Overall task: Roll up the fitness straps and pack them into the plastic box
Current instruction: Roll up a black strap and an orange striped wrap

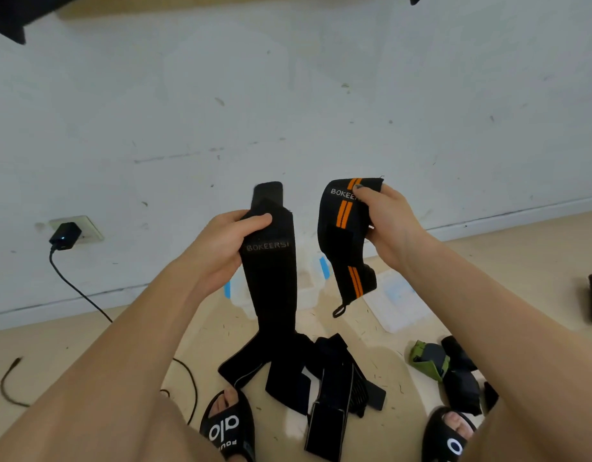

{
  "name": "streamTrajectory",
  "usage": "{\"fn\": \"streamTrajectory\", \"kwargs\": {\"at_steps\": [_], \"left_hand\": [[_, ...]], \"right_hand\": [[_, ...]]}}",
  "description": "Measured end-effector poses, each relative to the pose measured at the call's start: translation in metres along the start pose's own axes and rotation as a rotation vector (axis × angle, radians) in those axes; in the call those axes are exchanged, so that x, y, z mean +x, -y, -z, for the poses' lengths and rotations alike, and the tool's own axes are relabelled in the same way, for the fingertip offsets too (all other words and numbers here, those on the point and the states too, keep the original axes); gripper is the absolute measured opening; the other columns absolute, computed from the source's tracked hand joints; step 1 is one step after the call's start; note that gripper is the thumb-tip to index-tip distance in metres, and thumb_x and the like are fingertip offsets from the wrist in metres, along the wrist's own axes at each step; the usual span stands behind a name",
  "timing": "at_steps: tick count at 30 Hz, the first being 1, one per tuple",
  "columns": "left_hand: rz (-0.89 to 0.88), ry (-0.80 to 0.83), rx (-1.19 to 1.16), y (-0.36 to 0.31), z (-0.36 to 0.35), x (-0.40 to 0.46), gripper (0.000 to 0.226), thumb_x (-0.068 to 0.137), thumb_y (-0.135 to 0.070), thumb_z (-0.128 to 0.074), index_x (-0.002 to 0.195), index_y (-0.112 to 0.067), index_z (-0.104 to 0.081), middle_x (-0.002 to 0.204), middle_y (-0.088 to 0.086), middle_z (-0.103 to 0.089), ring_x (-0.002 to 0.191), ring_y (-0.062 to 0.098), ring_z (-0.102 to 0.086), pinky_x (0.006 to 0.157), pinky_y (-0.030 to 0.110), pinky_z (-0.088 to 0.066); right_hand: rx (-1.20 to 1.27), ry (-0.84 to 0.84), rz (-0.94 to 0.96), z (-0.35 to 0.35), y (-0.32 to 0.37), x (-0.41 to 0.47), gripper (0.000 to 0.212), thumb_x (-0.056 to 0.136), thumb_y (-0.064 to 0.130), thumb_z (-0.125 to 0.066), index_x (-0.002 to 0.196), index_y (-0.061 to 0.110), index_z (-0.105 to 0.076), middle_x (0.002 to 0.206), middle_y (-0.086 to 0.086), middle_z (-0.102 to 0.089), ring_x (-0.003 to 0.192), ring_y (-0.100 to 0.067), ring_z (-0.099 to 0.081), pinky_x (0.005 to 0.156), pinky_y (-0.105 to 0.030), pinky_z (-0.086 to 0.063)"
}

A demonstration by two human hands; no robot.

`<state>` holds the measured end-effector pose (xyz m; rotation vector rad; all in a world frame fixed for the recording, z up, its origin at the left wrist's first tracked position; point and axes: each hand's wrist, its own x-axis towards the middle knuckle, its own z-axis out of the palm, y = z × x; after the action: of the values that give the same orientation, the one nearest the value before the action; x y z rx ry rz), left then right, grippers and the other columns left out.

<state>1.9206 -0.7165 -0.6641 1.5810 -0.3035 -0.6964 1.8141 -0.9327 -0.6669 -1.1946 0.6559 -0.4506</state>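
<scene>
Straps: matt woven cloth, black strap (271, 278), orange-striped strap (346, 235). Behind them, plastic box (306, 288) translucent, smooth. Wall (288, 95) scuffed matt paint.

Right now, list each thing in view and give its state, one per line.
Left hand: grips the plain black strap.
Plain black strap: unrolled, hanging down.
Right hand: pinches the orange-striped strap.
Orange-striped strap: unrolled, dangling.
Plastic box: open, on the floor.
Lid: off, beside the box.
Charger: plugged into the wall socket.

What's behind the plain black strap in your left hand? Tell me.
Behind the plain black strap, a clear plastic box with blue latches sits on the floor; the strap covers its middle, so its contents can't be seen.
</scene>
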Motion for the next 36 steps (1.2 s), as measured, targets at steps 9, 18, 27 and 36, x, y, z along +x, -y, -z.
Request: {"fn": "streamTrajectory", "kwargs": {"at_steps": [9,18,27,36], "left_hand": [[-0.158,0.384,0.398,0.005,-0.021,-0.019,0.025,0.103,-0.016,-0.059,0.126,-0.020,-0.068,0.130,-0.002,-0.067,0.118,0.015,-0.067,0.103,0.033,-0.052],[-0.292,0.390,0.675,0.006,-0.033,-0.016,0.017,0.096,-0.019,-0.070,0.112,-0.024,-0.073,0.132,-0.011,-0.056,0.113,0.009,-0.062,0.106,0.039,-0.050],[-0.291,0.385,0.613,0.009,-0.041,-0.014,0.015,0.092,-0.012,-0.075,0.105,-0.016,-0.079,0.104,-0.005,-0.078,0.086,0.014,-0.074,0.078,0.027,-0.060],[-0.331,0.060,0.499,0.008,-0.038,-0.007,0.015,0.090,-0.013,-0.077,0.091,-0.028,-0.077,0.086,-0.009,-0.078,0.080,0.019,-0.075,0.080,0.035,-0.063]], "right_hand": [[0.063,0.150,-0.029,-0.007,-0.002,-0.001,0.026,0.105,0.021,-0.058,0.128,0.012,-0.067,0.120,-0.011,-0.076,0.113,-0.026,-0.072,0.097,-0.042,-0.059],[0.089,0.286,-0.032,-0.012,0.003,-0.011,0.025,0.106,0.022,-0.057,0.126,0.010,-0.066,0.109,-0.010,-0.076,0.095,-0.022,-0.074,0.084,-0.037,-0.062],[0.066,0.269,-0.030,-0.016,0.003,-0.016,0.026,0.106,0.025,-0.057,0.125,0.009,-0.067,0.108,-0.011,-0.077,0.094,-0.023,-0.075,0.082,-0.039,-0.064],[-0.403,-0.001,0.057,-0.009,-0.002,-0.015,0.037,0.103,0.050,-0.050,0.116,0.016,-0.060,0.105,-0.001,-0.064,0.101,-0.019,-0.064,0.101,-0.040,-0.052]]}}
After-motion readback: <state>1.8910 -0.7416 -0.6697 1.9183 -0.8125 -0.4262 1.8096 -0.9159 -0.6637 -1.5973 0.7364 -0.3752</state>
